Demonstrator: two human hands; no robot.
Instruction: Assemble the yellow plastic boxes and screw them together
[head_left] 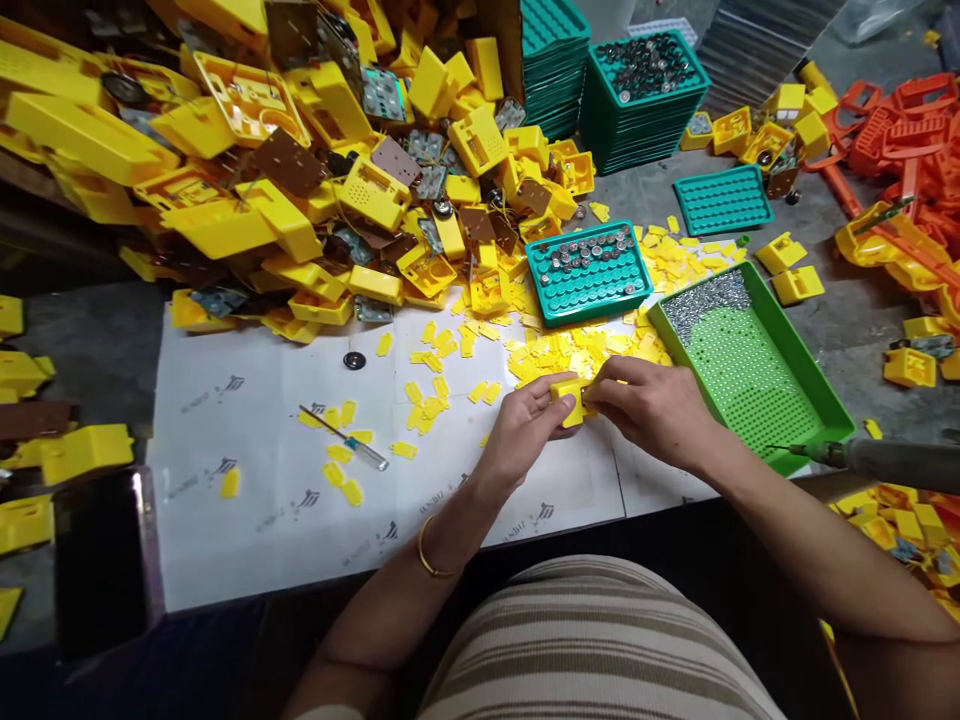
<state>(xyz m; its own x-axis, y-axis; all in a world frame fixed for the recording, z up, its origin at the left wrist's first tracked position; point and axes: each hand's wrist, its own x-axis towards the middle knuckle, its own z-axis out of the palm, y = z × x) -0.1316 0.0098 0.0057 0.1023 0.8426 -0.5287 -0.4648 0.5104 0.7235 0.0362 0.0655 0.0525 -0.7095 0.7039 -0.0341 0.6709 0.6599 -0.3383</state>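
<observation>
Between my hands is a small yellow plastic housing point(572, 402), just above the white sheet. My left hand point(521, 428) is closed around it, thumb on the near face. My right hand point(656, 408) pinches at its right side; whatever lies between those fingertips is hidden. Small flat yellow plastic pieces point(551, 352) lie heaped just behind both hands. Beyond them a teal dimpled tray point(589, 295) carries several button cells. To the right of my right hand stands a green perforated tray point(757, 385) with small metal screws point(709, 300) gathered at its far end.
A large pile of yellow housings point(315, 200) with circuit boards fills the back left. A screwdriver point(364, 450) and a black round part point(354, 360) lie on the white sheet point(255, 400). A phone point(101, 565) is at left, a power screwdriver point(885, 455) at right, orange parts point(911, 130) far right.
</observation>
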